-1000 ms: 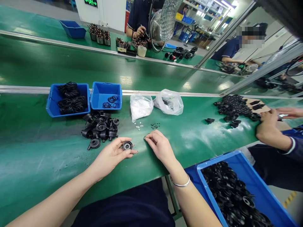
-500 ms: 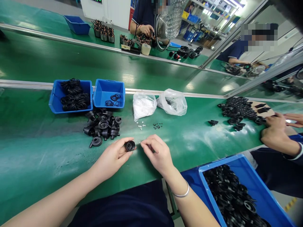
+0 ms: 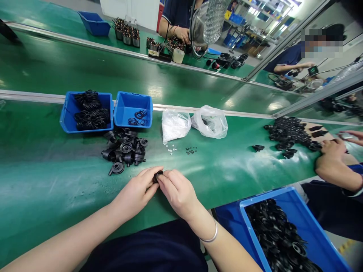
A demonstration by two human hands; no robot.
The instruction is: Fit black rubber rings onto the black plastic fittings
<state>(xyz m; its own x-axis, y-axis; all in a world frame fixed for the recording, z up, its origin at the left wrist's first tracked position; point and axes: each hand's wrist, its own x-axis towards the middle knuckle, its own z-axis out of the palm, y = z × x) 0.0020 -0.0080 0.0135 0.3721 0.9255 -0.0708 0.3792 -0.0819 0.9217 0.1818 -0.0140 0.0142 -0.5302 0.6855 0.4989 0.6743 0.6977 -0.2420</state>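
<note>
My left hand (image 3: 138, 190) is closed around a small round black plastic housing (image 3: 157, 176), mostly hidden by fingers. The pinched fingertips of my right hand (image 3: 177, 190) press at the housing's open side; whatever they hold is hidden. Beyond the hands lie a few small white pieces (image 3: 171, 150) and several tiny black pieces (image 3: 191, 150). Behind these stand a clear bag of white pieces (image 3: 176, 126) and an open clear bag (image 3: 212, 122) with dark contents. To the left is a heap of black plastic housings (image 3: 126, 147).
Two blue bins, one with bundled black rings (image 3: 92, 119), one with a few rings (image 3: 137, 121), stand at the back left. A large blue crate (image 3: 309, 215) of black parts is at lower right. A co-worker's hands (image 3: 330, 155) work by black parts (image 3: 286, 132) at right.
My right hand has moved left, from beside the black housing to its opening, where its fingertips now touch. My left hand still holds the housing. The view has shifted slightly.
</note>
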